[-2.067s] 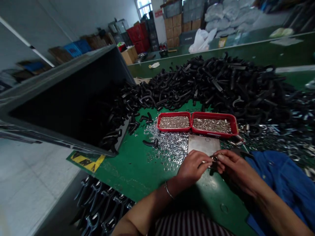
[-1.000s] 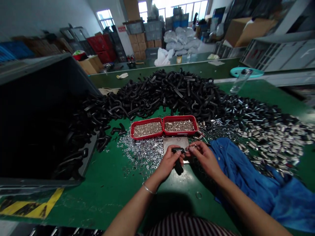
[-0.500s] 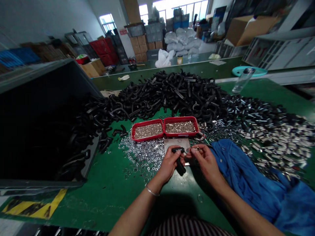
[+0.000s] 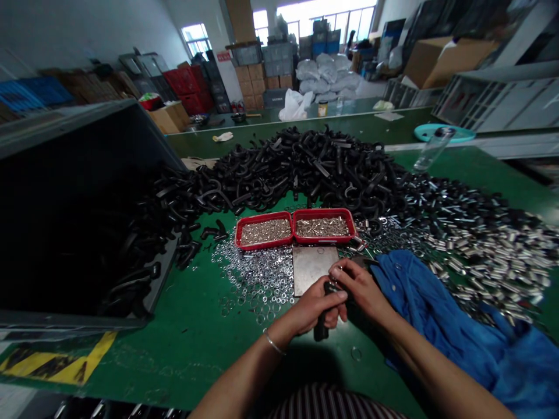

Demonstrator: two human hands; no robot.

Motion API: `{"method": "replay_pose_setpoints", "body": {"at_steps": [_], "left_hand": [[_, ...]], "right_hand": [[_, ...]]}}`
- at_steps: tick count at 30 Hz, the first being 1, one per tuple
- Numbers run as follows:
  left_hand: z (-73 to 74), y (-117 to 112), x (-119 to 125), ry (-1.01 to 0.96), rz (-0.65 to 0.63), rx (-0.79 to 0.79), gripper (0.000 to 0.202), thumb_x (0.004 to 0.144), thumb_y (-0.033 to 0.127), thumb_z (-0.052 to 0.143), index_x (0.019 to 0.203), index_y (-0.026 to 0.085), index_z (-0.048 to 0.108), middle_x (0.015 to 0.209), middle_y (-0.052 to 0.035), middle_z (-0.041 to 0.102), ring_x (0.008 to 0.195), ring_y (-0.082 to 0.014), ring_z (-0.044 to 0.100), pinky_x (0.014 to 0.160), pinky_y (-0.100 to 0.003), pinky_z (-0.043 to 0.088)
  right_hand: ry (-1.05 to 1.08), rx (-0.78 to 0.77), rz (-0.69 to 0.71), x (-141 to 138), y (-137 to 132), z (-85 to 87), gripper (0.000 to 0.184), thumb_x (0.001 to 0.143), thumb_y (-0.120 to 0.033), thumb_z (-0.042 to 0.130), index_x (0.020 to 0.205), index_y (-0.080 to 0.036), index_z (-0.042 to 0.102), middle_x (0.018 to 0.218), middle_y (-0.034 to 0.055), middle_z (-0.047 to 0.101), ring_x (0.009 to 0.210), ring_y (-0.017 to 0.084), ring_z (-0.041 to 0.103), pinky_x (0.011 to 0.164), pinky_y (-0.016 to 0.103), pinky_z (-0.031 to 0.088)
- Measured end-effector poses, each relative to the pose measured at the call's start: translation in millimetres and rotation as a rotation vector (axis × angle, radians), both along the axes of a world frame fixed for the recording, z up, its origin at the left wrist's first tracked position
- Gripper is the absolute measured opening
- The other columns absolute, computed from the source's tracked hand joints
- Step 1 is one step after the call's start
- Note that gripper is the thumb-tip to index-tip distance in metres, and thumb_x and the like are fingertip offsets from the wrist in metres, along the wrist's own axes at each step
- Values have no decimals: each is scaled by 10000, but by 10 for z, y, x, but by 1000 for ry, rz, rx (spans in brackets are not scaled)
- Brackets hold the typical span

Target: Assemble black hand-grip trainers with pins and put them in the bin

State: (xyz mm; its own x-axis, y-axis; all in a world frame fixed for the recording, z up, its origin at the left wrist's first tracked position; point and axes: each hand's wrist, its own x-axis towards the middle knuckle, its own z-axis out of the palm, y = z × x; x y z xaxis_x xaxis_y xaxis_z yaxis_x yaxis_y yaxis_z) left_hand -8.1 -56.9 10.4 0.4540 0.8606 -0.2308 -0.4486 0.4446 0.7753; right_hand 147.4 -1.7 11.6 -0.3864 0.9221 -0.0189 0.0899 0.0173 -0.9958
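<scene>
My left hand (image 4: 315, 305) is wrapped round a black curved plastic handle (image 4: 322, 329), which points down toward me with its upper end near my thumb. Close against that end, my right hand (image 4: 360, 290) pinches a small shiny metal part (image 4: 333, 279); fingers cover most of it, so its kind is unclear. Just beyond both hands lies a flat metal plate (image 4: 309, 269). Behind the plate stand two red trays side by side: the left tray (image 4: 238, 233) holds tiny metal pieces, the right tray (image 4: 352, 224) small pins.
Loose washers (image 4: 262, 273) spread left of the plate. A big heap of black handles (image 4: 301, 163) curves behind the trays. Metal sleeves (image 4: 493, 250) and a blue cloth (image 4: 432, 308) lie to the right. A grey crate (image 4: 163, 279) opens at left; a clear bottle (image 4: 432, 151) stands back right.
Both hands have come nearer to me, uncovering more of the plate. The handle has turned so its end points up, and the right hand's metal part is now against that end.
</scene>
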Motion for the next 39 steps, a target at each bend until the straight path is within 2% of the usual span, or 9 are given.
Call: {"method": "replay_pose_setpoints", "body": {"at_steps": [3, 5, 10, 16, 18, 24, 30, 34, 39], "left_hand": [[47, -54, -61, 68, -112, 9, 469, 872, 543, 618, 1142, 191, 465, 673, -30, 675, 350, -28, 303, 383, -165, 260], [58, -73, -117, 151, -5, 29, 411, 870, 529, 609, 1064, 179, 515, 696, -39, 688, 346, -26, 310, 379, -174, 263], [97, -11, -367, 401, 501, 109, 369, 864, 525, 620, 935, 165, 588, 928, -85, 723, 638, -115, 620, 570, -215, 466], [140, 116, -560, 593, 659, 166, 341, 876, 510, 625, 869, 171, 586, 808, -36, 705, 522, -76, 496, 537, -202, 413], [124, 130, -518, 596, 692, 178, 343, 884, 522, 613, 861, 180, 591, 796, -33, 691, 563, -98, 523, 563, -213, 421], [95, 164, -305, 670, 744, 394, 265, 939, 467, 559, 981, 216, 632, 1000, -56, 646, 980, -192, 575, 941, -310, 418], [53, 185, -232, 752, 740, 432, 240, 969, 444, 511, 961, 216, 585, 976, -48, 596, 927, -191, 534, 898, -302, 388], [70, 179, -200, 758, 725, 367, 288, 959, 482, 515, 886, 207, 562, 875, -23, 572, 822, -175, 506, 794, -278, 382], [128, 161, -183, 662, 624, 334, 304, 962, 498, 497, 943, 205, 577, 908, -26, 601, 872, -181, 541, 836, -282, 411]], "right_hand": [[-14, -65, 248, 10, 136, 49, 294, 926, -493, 581, 925, -202, 622, 811, 2, 629, 729, 153, 583, 692, 277, 495], [-99, 14, 326, -35, 296, 43, 300, 963, -472, 524, 966, -193, 633, 839, 19, 646, 725, 155, 594, 668, 277, 499], [-613, 650, 176, -211, 721, -163, 143, 944, -233, 542, 913, -176, 670, 992, 115, 651, 994, 246, 580, 869, 377, 490], [-636, 683, 169, -248, 669, -209, 141, 920, -171, 516, 835, -178, 628, 972, 151, 644, 1003, 298, 569, 932, 474, 464], [-461, 549, 132, -246, 502, -157, 110, 939, -250, 532, 905, -196, 622, 978, 112, 654, 965, 266, 605, 915, 452, 493], [360, -393, 78, -396, 34, -45, 308, 874, -440, 678, 1069, -203, 643, 912, 36, 695, 796, 160, 684, 813, 353, 578], [425, -610, 174, -374, 47, -8, 294, 800, -407, 777, 925, -164, 668, 884, 42, 696, 740, 118, 666, 769, 269, 573], [273, -373, 161, -274, 51, -5, 306, 790, -419, 774, 967, -204, 647, 849, 13, 690, 745, 156, 677, 776, 329, 569], [-86, 391, 42, -187, 90, -60, 163, 845, -385, 720, 932, -250, 692, 925, 59, 684, 888, 237, 639, 848, 416, 528]]}}
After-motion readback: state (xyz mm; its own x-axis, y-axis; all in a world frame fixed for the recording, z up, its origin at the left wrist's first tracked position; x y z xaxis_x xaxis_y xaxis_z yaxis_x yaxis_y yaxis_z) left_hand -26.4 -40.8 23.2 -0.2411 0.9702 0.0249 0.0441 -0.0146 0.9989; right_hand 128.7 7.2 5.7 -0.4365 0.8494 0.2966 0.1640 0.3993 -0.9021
